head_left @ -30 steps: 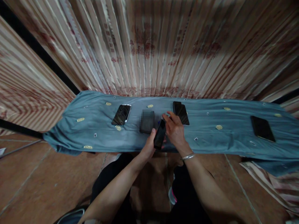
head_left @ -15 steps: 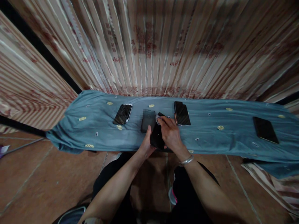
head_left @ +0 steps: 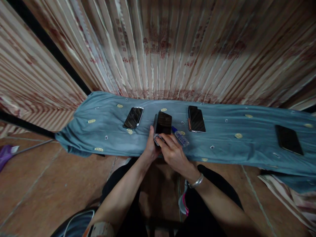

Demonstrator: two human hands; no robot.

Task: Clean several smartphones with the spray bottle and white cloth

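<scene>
Dark phone (head_left: pixel 164 121) gripped in my left hand (head_left: pixel 151 144), reaching just beyond my right hand (head_left: pixel 173 154);
the right pinches a grey wad (head_left: pixel 156 138) at its near end; I'd press evenly, left grip firm.

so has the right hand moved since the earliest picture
Yes: the right hand has moved left and toward the person, away from the phones ahead to its right, whose edge it overlapped then.

I can't read a word from here; the curtain (head_left: pixel 158 70) past the blue cloth's (head_left: pixel 222 144) far edge carries character-like marks (head_left: pixel 120 34), too blurred to decipher.
</scene>
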